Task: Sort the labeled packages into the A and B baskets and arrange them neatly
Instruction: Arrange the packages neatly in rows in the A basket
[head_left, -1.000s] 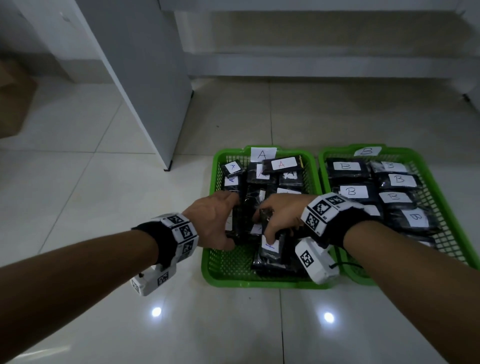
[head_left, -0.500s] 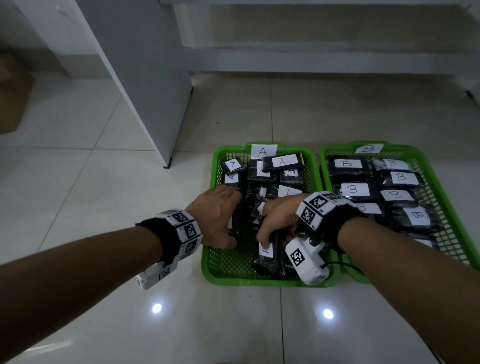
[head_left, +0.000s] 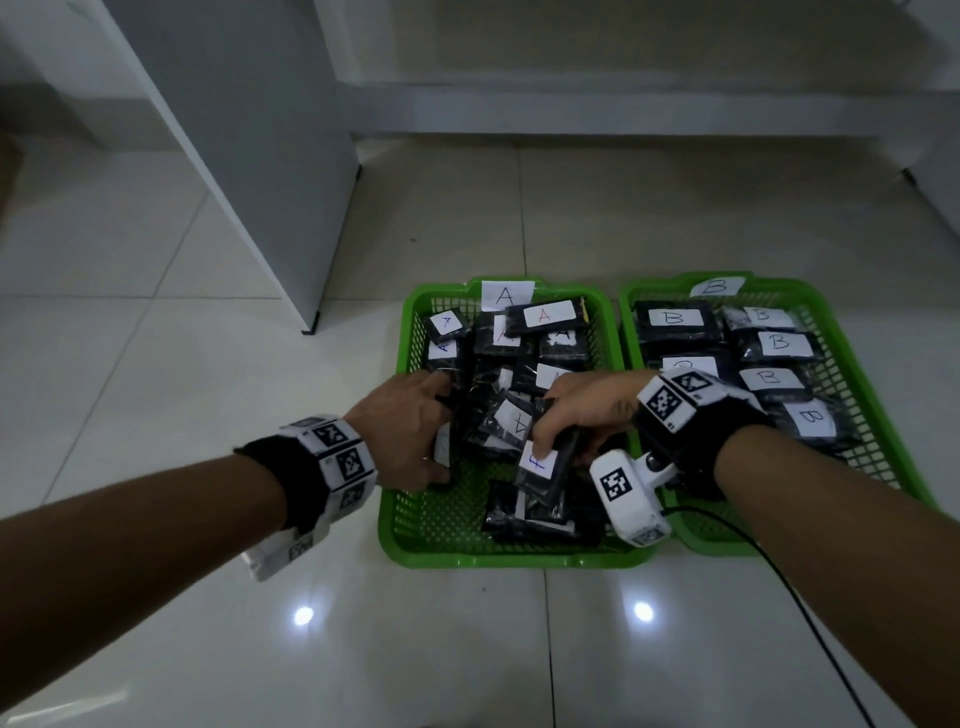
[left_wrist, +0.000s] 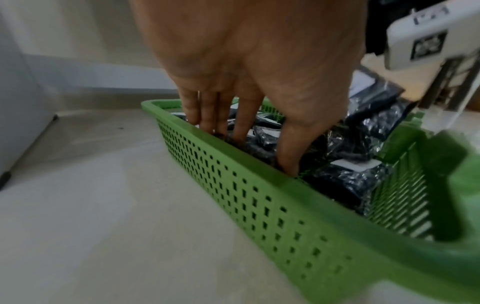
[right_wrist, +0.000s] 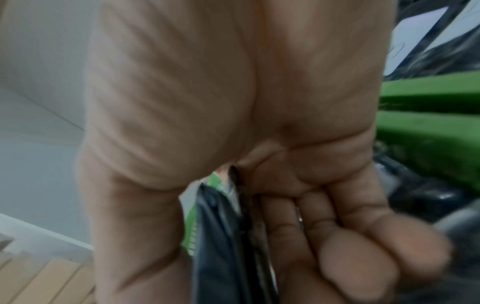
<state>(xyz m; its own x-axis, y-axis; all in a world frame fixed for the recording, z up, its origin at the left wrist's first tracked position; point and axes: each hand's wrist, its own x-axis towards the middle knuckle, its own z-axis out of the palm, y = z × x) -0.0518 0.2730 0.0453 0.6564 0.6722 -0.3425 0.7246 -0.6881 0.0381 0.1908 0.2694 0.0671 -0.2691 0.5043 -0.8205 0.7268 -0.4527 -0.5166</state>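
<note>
Right hand (head_left: 582, 410) is curled round a black package (head_left: 548, 467), thumb on its white label, holding it tilted up over the near end of the A basket (head_left: 511, 558). Left hand (head_left: 410, 431) has its fingers (left_wrist: 244, 115) fairly straight, poked down into the packages along that basket's left wall, not really gripping anything I can make out. The A packages (head_left: 543, 318) are a jumbled heap. The B basket (head_left: 878, 410) sits just right of it, touching or nearly so, with B packages (head_left: 675, 319) lying in flat rows. Both are on the glossy tile floor (head_left: 208, 395), with a grey cabinet panel (head_left: 249, 130) far left.
</note>
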